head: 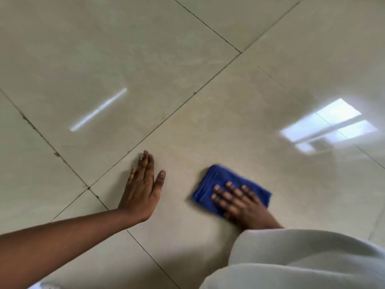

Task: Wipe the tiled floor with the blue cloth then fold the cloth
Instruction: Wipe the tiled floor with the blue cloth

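A blue cloth [216, 180], folded into a small rectangle, lies on the glossy beige tiled floor [187, 101] right of centre. My right hand [239, 202] presses flat on top of the cloth, fingers spread, covering its near half; the cloth's edges look motion-blurred. My left hand [142, 190] rests flat on the bare tile to the left of the cloth, fingers together, holding nothing.
Dark grout lines cross the floor diagonally. A pale sleeve or garment [302, 259] fills the lower right corner. Bright reflections of a window [329, 126] and a light strip [98, 110] shine on the tiles.
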